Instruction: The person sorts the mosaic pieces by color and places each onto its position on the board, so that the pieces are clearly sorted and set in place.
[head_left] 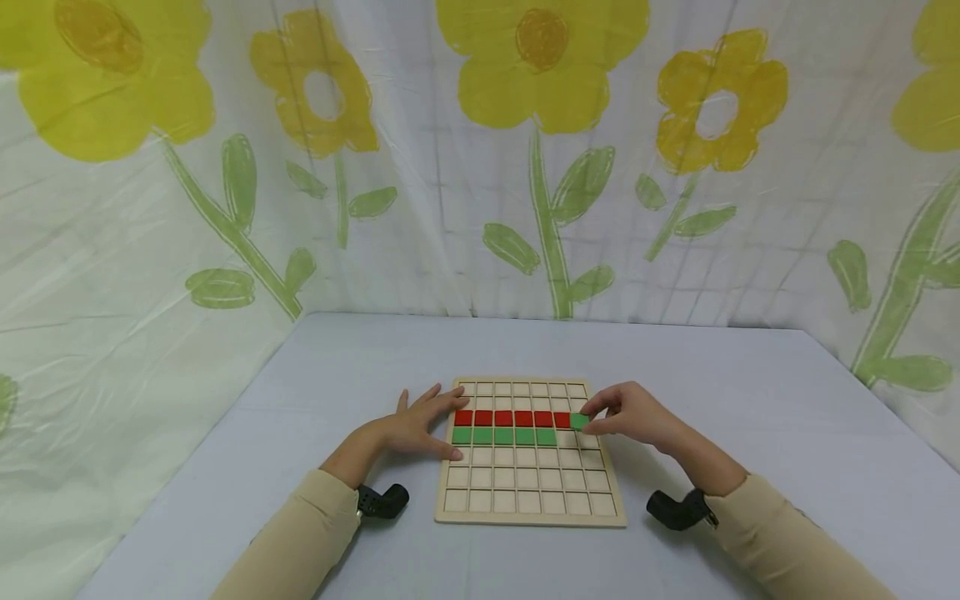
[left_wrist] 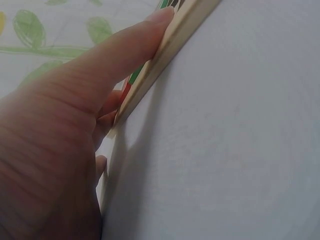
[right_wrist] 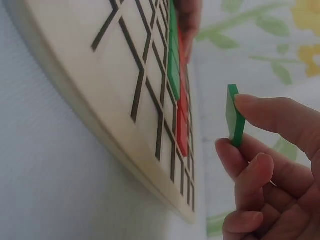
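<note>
A wooden grid board [head_left: 528,523] lies on the table, with one row of red square tiles [head_left: 503,418] and below it a row of green square tiles [head_left: 503,436]. My right hand [head_left: 633,412] pinches a loose green tile [right_wrist: 234,116] between thumb and fingers. In the right wrist view that tile is held apart from the board, tilted on edge. At the board's left edge my left hand [head_left: 416,427] rests with fingers spread, its thumb [left_wrist: 150,37] on the frame and fingertips near the red row's left end.
A white table [head_left: 360,358] carries the board. Behind it hangs a white curtain [head_left: 420,208] printed with yellow flowers. Black wrist devices [head_left: 384,501] sit on both forearms, close above the tabletop.
</note>
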